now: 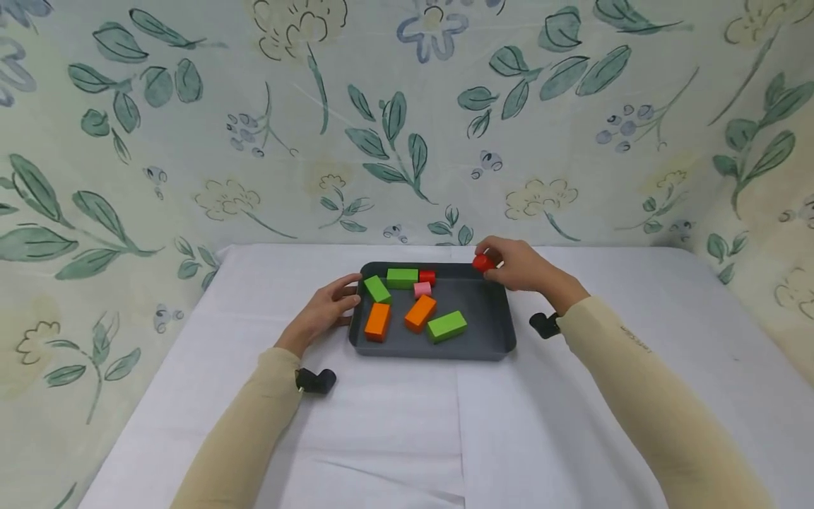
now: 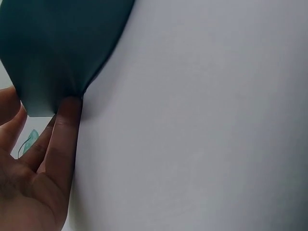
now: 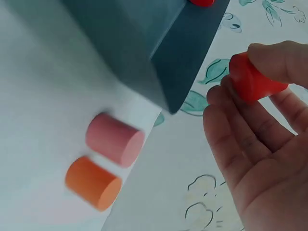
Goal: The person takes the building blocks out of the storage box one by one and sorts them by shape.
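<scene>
My right hand (image 1: 521,265) pinches a red cylinder block (image 3: 252,79) between thumb and fingers, over the far right corner of the dark grey tray (image 1: 490,311). At the tray's left wall is my left hand (image 1: 327,307), its fingers extended and touching the wall and rim; the left wrist view shows fingertips (image 2: 71,103) against the outer side. Inside the tray lie a green block (image 1: 447,326), two more green ones towards the left, two orange blocks (image 1: 420,314), a small red cylinder (image 1: 427,277) and a pink piece (image 1: 422,290).
In the right wrist view, a pink cylinder (image 3: 114,139) and an orange cylinder (image 3: 93,183) lie on the white cloth outside the tray. White cloth (image 1: 394,438) covers the table, which meets a leaf-patterned backdrop (image 1: 407,141) behind it.
</scene>
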`<action>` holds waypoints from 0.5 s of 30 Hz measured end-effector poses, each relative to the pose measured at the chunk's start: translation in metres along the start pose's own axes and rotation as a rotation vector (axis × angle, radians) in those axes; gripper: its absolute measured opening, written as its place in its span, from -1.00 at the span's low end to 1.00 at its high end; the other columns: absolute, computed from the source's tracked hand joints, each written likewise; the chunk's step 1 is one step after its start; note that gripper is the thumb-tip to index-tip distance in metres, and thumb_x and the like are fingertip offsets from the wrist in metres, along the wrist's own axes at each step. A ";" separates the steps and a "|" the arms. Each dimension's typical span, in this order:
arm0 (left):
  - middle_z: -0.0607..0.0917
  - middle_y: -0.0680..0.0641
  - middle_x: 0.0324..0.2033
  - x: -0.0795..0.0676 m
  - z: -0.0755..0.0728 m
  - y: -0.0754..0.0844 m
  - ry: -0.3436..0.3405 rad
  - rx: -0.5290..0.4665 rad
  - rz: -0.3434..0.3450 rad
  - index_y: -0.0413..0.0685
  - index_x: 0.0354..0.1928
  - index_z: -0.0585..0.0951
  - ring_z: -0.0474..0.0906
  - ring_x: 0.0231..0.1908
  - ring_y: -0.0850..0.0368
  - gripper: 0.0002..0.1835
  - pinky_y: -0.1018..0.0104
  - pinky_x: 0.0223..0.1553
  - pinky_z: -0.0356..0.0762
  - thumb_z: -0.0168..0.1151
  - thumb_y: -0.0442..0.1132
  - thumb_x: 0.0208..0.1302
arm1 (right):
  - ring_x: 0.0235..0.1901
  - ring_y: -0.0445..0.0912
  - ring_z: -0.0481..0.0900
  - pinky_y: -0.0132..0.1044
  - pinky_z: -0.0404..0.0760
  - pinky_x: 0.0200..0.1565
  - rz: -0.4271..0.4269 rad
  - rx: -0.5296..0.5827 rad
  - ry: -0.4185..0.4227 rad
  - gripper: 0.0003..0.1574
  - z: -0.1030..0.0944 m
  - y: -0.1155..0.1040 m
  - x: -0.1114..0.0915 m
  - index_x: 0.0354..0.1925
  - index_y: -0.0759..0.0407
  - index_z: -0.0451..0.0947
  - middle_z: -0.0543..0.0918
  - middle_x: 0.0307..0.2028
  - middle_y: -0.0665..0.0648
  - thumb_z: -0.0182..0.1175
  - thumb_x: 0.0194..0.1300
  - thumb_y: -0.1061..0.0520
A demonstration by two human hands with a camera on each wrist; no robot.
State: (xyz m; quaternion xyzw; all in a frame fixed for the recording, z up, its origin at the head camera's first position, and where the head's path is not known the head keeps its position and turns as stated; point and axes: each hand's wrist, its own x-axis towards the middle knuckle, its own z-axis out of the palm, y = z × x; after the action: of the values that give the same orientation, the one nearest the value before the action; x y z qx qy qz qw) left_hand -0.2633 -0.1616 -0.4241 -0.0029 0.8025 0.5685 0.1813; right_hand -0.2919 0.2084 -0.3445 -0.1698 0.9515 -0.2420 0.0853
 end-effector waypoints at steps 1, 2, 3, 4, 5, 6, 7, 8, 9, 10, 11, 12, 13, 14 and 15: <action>0.22 -0.17 0.51 0.000 0.001 -0.001 -0.001 0.002 0.002 0.34 0.52 0.19 0.28 0.44 -0.17 -0.38 -0.07 0.32 0.49 0.06 -0.18 0.50 | 0.01 0.15 0.58 -0.03 0.76 -0.06 -0.001 0.006 0.006 -0.48 -0.001 0.003 -0.003 0.23 0.17 0.38 0.60 0.12 0.31 0.15 0.31 0.22; 0.23 -0.16 0.51 0.000 0.002 -0.002 0.002 0.002 0.001 0.35 0.51 0.20 0.28 0.43 -0.17 -0.39 -0.06 0.31 0.50 0.06 -0.18 0.50 | 0.00 0.14 0.58 -0.05 0.75 -0.05 0.001 0.007 0.012 -0.48 -0.001 0.007 -0.007 0.23 0.18 0.38 0.60 0.11 0.31 0.14 0.30 0.23; 0.23 -0.17 0.51 0.000 0.002 -0.002 0.001 0.001 0.005 0.34 0.51 0.20 0.28 0.43 -0.17 -0.39 -0.06 0.31 0.50 0.06 -0.18 0.50 | -0.01 0.14 0.58 -0.06 0.75 -0.06 0.005 0.009 0.015 -0.48 -0.002 0.010 -0.010 0.22 0.19 0.39 0.61 0.10 0.31 0.14 0.30 0.24; 0.24 -0.16 0.51 0.000 0.003 -0.002 0.004 -0.001 0.004 0.35 0.51 0.20 0.29 0.43 -0.17 -0.39 -0.06 0.30 0.51 0.06 -0.17 0.49 | -0.01 0.13 0.59 -0.05 0.75 -0.04 0.011 0.013 0.017 -0.48 -0.004 0.013 -0.013 0.22 0.19 0.39 0.61 0.10 0.30 0.14 0.29 0.24; 0.24 -0.16 0.51 0.000 0.003 -0.003 0.004 -0.001 0.005 0.35 0.51 0.20 0.29 0.43 -0.17 -0.39 -0.06 0.30 0.51 0.07 -0.17 0.49 | 0.00 0.14 0.59 -0.02 0.73 -0.01 0.021 0.020 0.021 -0.48 -0.006 0.015 -0.016 0.22 0.20 0.38 0.61 0.09 0.31 0.13 0.29 0.24; 0.24 -0.15 0.51 0.000 0.004 -0.003 0.005 -0.001 0.004 0.36 0.51 0.21 0.29 0.43 -0.16 -0.39 -0.06 0.30 0.51 0.07 -0.17 0.49 | 0.01 0.15 0.60 0.01 0.72 0.01 0.028 0.025 0.030 -0.48 -0.008 0.017 -0.020 0.21 0.20 0.39 0.61 0.09 0.31 0.13 0.28 0.24; 0.24 -0.14 0.51 0.000 0.004 -0.003 0.003 -0.003 0.002 0.37 0.50 0.21 0.29 0.43 -0.16 -0.39 -0.06 0.30 0.51 0.07 -0.17 0.49 | 0.03 0.17 0.59 0.04 0.71 0.03 0.038 0.035 0.040 -0.48 -0.011 0.020 -0.022 0.21 0.20 0.39 0.61 0.09 0.31 0.14 0.29 0.24; 0.24 -0.14 0.51 0.000 0.004 -0.003 0.003 -0.004 0.000 0.38 0.50 0.21 0.29 0.43 -0.15 -0.39 -0.06 0.31 0.51 0.08 -0.17 0.48 | 0.06 0.18 0.58 0.08 0.69 0.06 0.050 0.044 0.054 -0.49 -0.014 0.023 -0.025 0.21 0.20 0.38 0.60 0.10 0.31 0.14 0.29 0.24; 0.23 -0.14 0.51 0.000 0.004 -0.003 0.001 -0.005 0.001 0.37 0.50 0.21 0.29 0.43 -0.15 -0.39 -0.06 0.31 0.50 0.07 -0.17 0.49 | 0.08 0.21 0.57 0.11 0.67 0.08 0.058 0.057 0.071 -0.49 -0.017 0.026 -0.028 0.21 0.22 0.38 0.58 0.11 0.33 0.14 0.30 0.24; 0.24 -0.13 0.51 0.000 0.004 -0.003 0.002 -0.008 0.000 0.38 0.50 0.22 0.29 0.43 -0.15 -0.39 -0.06 0.31 0.50 0.08 -0.17 0.48 | 0.11 0.24 0.55 0.15 0.65 0.10 0.069 0.065 0.090 -0.49 -0.019 0.030 -0.030 0.22 0.23 0.37 0.57 0.12 0.34 0.14 0.31 0.24; 0.24 -0.13 0.51 0.000 0.003 -0.003 0.001 -0.008 0.004 0.37 0.50 0.22 0.29 0.43 -0.15 -0.39 -0.07 0.30 0.51 0.08 -0.18 0.48 | 0.13 0.26 0.54 0.18 0.64 0.12 0.077 0.071 0.113 -0.49 -0.022 0.034 -0.032 0.22 0.24 0.36 0.55 0.13 0.36 0.14 0.32 0.24; 0.24 -0.14 0.51 0.001 0.003 -0.003 0.000 -0.010 0.008 0.37 0.50 0.22 0.29 0.43 -0.15 -0.39 -0.07 0.30 0.51 0.08 -0.18 0.48 | 0.14 0.28 0.52 0.19 0.62 0.13 0.088 0.078 0.134 -0.49 -0.024 0.038 -0.034 0.23 0.26 0.35 0.53 0.13 0.37 0.14 0.34 0.24; 0.24 -0.14 0.51 0.001 0.002 -0.003 0.000 -0.012 0.011 0.37 0.50 0.22 0.30 0.43 -0.15 -0.39 -0.07 0.30 0.51 0.08 -0.18 0.48 | 0.16 0.29 0.50 0.21 0.61 0.15 0.103 0.085 0.152 -0.48 -0.025 0.043 -0.035 0.24 0.27 0.34 0.52 0.14 0.38 0.14 0.35 0.24; 0.24 -0.14 0.50 0.001 0.002 -0.003 0.000 -0.012 0.014 0.36 0.50 0.22 0.30 0.42 -0.15 -0.39 -0.07 0.29 0.51 0.08 -0.18 0.48 | 0.17 0.31 0.48 0.22 0.59 0.16 0.118 0.091 0.168 -0.47 -0.027 0.048 -0.035 0.25 0.28 0.32 0.50 0.15 0.40 0.14 0.36 0.24; 0.24 -0.14 0.50 0.001 0.001 -0.003 0.000 -0.014 0.015 0.36 0.50 0.22 0.30 0.42 -0.15 -0.39 -0.07 0.29 0.52 0.08 -0.18 0.48 | 0.17 0.32 0.47 0.23 0.59 0.17 0.132 0.094 0.179 -0.46 -0.027 0.053 -0.036 0.27 0.29 0.30 0.48 0.16 0.41 0.13 0.36 0.24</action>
State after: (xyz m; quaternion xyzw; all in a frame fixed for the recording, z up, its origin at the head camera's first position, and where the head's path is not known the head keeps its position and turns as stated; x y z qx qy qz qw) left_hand -0.2636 -0.1613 -0.4272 0.0020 0.7986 0.5752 0.1770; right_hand -0.2806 0.2772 -0.3440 -0.0801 0.9520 -0.2945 0.0238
